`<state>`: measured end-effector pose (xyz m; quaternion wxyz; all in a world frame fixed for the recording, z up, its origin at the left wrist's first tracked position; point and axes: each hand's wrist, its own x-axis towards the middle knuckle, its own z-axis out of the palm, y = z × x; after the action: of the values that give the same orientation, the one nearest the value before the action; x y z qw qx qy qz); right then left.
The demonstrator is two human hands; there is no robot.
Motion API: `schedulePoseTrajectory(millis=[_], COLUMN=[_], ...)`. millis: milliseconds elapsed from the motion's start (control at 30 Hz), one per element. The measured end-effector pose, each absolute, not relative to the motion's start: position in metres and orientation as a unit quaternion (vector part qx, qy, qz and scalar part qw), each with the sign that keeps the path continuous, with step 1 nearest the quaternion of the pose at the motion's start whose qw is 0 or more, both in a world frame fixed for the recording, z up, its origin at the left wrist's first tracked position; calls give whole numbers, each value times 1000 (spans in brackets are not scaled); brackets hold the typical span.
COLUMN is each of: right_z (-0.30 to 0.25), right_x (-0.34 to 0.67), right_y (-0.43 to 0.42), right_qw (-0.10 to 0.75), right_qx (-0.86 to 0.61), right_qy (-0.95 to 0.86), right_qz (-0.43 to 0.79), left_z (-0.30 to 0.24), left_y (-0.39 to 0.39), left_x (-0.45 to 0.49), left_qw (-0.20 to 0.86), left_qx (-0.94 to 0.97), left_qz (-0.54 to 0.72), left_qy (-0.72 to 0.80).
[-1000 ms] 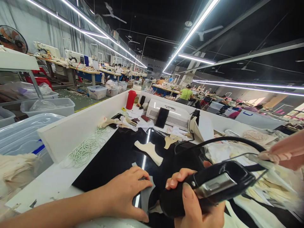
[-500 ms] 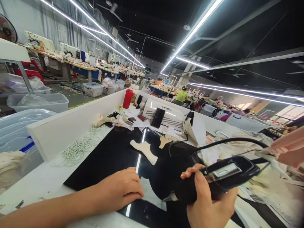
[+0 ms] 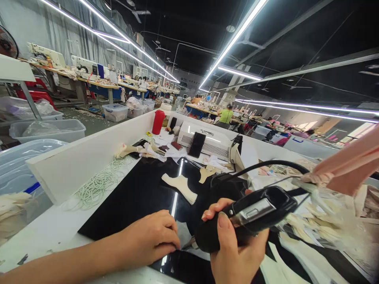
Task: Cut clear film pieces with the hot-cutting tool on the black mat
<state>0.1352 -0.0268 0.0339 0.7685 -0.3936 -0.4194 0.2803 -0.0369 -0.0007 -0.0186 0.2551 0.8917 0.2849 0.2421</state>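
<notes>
My right hand (image 3: 237,252) is wrapped round a black corded hand tool (image 3: 251,217) with a silver metal plate on its side. Its exact kind cannot be made out. The tool's metal tip points left, close to my left hand (image 3: 160,236). My left hand rests on the glossy black board (image 3: 118,209), fingers curled and pressed together at the edge of a pale fabric piece (image 3: 184,232). Part of that piece is hidden behind the fingers and the tool. Farther up the board lies a cream cut-out fabric piece (image 3: 180,186).
A pink cloth (image 3: 349,165) is tied round the tool's cord. A phone (image 3: 197,144) leans on a white machine housing (image 3: 183,132). Pale green cord (image 3: 97,183) lies inside the white side wall (image 3: 74,165). Fabric scraps (image 3: 319,213) pile up at right; a red container (image 3: 158,122) stands behind.
My right hand has brought the tool leftward, so its tip is now beside my left fingers. The pink cloth and cord have swung left with it. My left hand has hardly moved.
</notes>
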Motion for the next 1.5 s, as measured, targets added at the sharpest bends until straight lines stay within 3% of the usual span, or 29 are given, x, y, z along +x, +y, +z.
schedulePoseTrajectory(millis=[533, 1500], right_z=[34, 35], right_x=[155, 120], right_y=[-19, -47], right_qw=[772, 758], right_qx=[-411, -392], right_qy=[-425, -421], right_qz=[234, 308], left_z=[-12, -7], left_y=[-1, 4], left_x=[-41, -46], left_qw=[293, 313], left_qx=[883, 890], left_qz=[245, 235], left_qy=[273, 235])
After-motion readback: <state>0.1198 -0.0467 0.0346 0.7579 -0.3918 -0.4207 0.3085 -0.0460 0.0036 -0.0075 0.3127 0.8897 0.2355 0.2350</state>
